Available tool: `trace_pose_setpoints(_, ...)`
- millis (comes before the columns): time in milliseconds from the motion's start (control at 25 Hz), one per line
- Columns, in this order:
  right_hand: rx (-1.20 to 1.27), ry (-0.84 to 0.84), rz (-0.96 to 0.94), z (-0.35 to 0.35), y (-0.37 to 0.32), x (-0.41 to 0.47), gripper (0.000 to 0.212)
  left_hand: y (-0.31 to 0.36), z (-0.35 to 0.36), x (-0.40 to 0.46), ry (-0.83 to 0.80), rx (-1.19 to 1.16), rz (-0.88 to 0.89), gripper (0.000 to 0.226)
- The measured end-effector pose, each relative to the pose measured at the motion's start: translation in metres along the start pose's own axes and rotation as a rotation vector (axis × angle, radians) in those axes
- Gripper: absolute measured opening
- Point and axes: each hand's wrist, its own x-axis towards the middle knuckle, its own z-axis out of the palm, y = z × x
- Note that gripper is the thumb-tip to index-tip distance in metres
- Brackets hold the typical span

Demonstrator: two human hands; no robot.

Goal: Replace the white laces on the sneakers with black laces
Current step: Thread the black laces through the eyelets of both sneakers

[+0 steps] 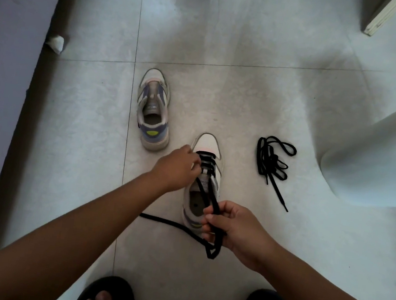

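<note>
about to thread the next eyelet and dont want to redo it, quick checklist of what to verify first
1. Lower rows of the black lace on the near sneaker lie flat across: ok.
2. Right hand grips the free lace strands: ok.
3. Left hand steadies the sneaker at the eyelets: ok; which eyelet its fingers are on: cannot tell.
4. The two free ends even in length: cannot tell; one trails on the floor.
5. Spare black lace ready for the far sneaker: ok, bundled on the floor.
6. Far sneaker stripped of its lace: ok.
</note>
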Motion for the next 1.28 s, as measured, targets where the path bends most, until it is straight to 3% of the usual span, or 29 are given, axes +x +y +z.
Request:
trace_pose_setpoints(160, 0.003, 0.021, 0.001, 0.001, 0.004, 0.001, 0.010, 0.022, -0.001, 0.013, -0.026, 0.479, 0.116, 0.024)
trace_pose_setpoints(320, 0.015, 0.024, -0.046, 0.003, 0.001, 0.002, 0.010, 0.040, 0.011, 0.019, -0.107, 0.650, 0.099, 0.028)
trace_pose_setpoints(480, -0.069, 0.011, 0.030, -0.001, 0.004, 0.006, 0.008, 0.043, 0.004, 0.025, -0.108, 0.388, -0.075, 0.029)
trace_pose_setpoints(720, -0.287, 0.146, -0.020, -0.010, 0.007, 0.025, 0.009, 0.024, -0.009, 0.028, -0.213, -0.316, -0.352, 0.022)
trace_pose_setpoints(880, -0.395, 0.190, -0.076, -0.006, 0.011, 0.037, 0.012, 0.025, 0.008, 0.007, 0.037, -0.011, -0.221, 0.012)
trace_pose_setpoints(1040, -0.423, 0.209, -0.108, -0.004, 0.016, 0.043, 0.019, 0.016, 0.013, 0.010, -0.012, 0.015, -0.264, 0.020)
trace_pose_setpoints(1120, -0.392, 0.208, -0.086, -0.005, 0.018, 0.044, 0.018, 0.007, 0.017, 0.010, -0.048, -0.295, -0.296, 0.024)
trace_pose_setpoints(1240, -0.305, 0.195, -0.042, -0.007, 0.018, 0.045, 0.015, -0.003, 0.028, -0.003, -0.155, -1.082, -0.418, 0.026)
trace_pose_setpoints(1280, -0.277, 0.197, -0.037, -0.008, 0.018, 0.044, 0.014, -0.006, 0.034, -0.006, -0.136, -1.177, -0.429, 0.025)
